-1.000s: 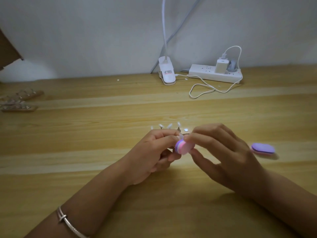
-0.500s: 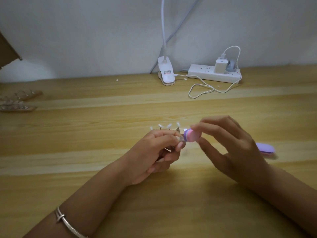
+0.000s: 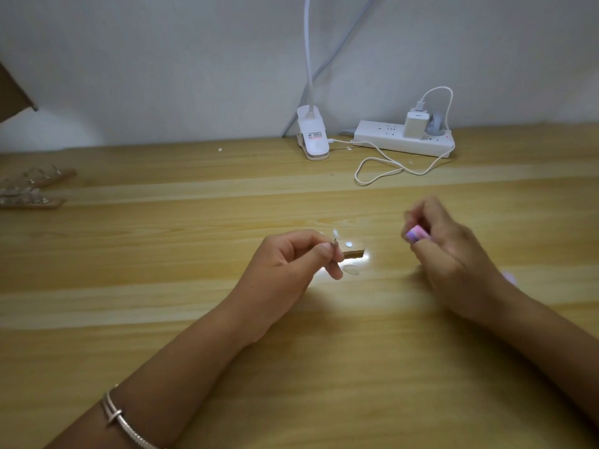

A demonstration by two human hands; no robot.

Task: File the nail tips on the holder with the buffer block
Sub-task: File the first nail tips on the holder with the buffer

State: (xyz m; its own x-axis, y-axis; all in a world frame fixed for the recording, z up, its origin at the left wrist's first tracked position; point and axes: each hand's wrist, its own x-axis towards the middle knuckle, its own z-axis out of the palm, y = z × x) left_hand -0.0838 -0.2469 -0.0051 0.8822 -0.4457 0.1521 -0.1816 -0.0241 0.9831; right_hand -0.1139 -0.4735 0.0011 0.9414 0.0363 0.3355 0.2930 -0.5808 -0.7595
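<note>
one clear nail tip sits on top of a thin metal stem, near the middle of the table and raised a little off it, slightly blurred. left hand pinches the stem between thumb and forefinger, other fingers curled under. just right of those fingertips the wooden holder base lies on the table, only its right end showing past the hand, with a small silver dot on top. a pale clear oval lies flat just in front of the base; too blurry to name.

buffer block, pink and lilac, is up off the table right of middle, well apart from the nail tip. right hand grips it, fingers curled tight round it, blurred. a lilac thing peeks out behind the right wrist, mostly hidden.

silver bracelet on the left wrist, near edge.

far edge, middle: white lamp clip with a small label in red and dark print, unreadable. right of it a white power strip carries a white charger and a grey plug; no brand legible. white cable loops in front of the strip.

left edge: two more holders with clear tips, blurred. brown cardboard at the far left corner.
</note>
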